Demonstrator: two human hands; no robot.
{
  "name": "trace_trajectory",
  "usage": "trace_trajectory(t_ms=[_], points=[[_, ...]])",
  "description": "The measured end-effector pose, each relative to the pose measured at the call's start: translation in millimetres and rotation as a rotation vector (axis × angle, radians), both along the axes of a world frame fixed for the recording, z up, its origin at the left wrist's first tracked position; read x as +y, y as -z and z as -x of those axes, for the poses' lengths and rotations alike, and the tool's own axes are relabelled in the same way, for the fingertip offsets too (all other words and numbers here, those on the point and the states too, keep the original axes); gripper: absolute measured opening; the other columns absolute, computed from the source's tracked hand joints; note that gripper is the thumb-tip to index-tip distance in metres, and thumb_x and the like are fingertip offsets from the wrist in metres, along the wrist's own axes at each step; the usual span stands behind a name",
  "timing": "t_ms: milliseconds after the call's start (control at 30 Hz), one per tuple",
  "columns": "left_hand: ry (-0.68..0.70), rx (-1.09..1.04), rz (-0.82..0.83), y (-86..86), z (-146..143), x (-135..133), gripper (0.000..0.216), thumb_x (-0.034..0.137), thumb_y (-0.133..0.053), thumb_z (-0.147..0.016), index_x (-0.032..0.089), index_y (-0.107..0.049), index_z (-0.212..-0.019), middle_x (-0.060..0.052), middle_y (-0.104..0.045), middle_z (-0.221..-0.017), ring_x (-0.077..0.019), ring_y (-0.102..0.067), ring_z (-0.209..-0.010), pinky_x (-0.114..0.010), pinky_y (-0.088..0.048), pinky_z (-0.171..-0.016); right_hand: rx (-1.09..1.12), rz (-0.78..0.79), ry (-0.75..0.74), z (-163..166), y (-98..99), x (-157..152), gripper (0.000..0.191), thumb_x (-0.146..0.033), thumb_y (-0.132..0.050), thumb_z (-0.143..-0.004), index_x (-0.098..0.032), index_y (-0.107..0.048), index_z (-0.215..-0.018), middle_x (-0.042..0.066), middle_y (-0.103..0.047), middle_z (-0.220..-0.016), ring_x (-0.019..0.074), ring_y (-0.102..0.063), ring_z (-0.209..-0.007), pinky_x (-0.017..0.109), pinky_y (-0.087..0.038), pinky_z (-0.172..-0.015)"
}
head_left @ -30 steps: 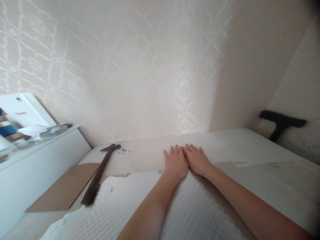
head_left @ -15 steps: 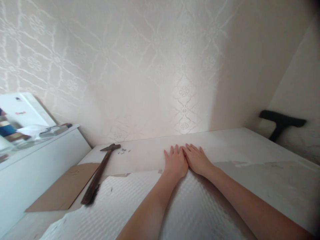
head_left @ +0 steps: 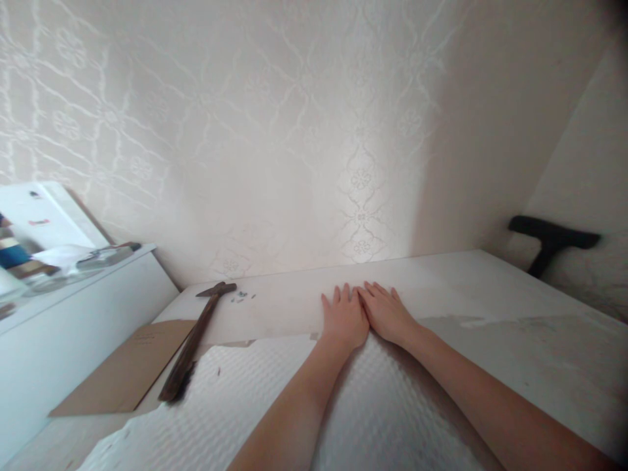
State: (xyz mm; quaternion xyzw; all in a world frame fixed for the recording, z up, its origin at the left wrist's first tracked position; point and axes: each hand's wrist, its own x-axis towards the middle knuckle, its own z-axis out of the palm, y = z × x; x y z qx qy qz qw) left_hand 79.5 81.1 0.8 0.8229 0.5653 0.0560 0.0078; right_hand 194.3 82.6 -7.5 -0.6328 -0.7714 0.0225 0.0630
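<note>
My left hand [head_left: 345, 317] and my right hand [head_left: 386, 313] lie flat side by side, fingers stretched out, on a pale strip of board [head_left: 275, 311] that runs along the far part of a white panel [head_left: 490, 288]. Neither hand holds anything. Both forearms rest over a white textured sheet [head_left: 245, 405] spread on the near part of the panel. A dark wooden-handled hammer [head_left: 196, 337] lies to the left of my hands, its head toward the wall, with a few small nails [head_left: 240, 297] beside the head.
A brown cardboard piece [head_left: 130, 366] lies under the hammer's handle at the left. A white cabinet [head_left: 73, 307] with cluttered items on top stands at far left. Patterned wallpaper [head_left: 294, 131] rises right behind the panel. A black vacuum nozzle [head_left: 552, 239] lies at the right.
</note>
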Motion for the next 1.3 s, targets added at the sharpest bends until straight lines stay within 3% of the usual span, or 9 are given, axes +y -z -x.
trace_trajectory(t_ms=[1300], points=[[0.006, -0.019, -0.027, 2.6, 0.3, 0.9, 0.054, 0.031, -0.025, -0.094, 0.013, -0.036, -0.143, -0.012, -0.032, -0.151, -0.0322, -0.028, -0.139, -0.062, -0.022, -0.11, -0.004, -0.015, 0.0, -0.8, 2.5, 0.9, 0.051, -0.02, -0.025, -0.095, -0.011, -0.037, -0.144, 0.016, -0.03, -0.151, 0.0322, -0.028, -0.137, 0.058, -0.024, -0.108]])
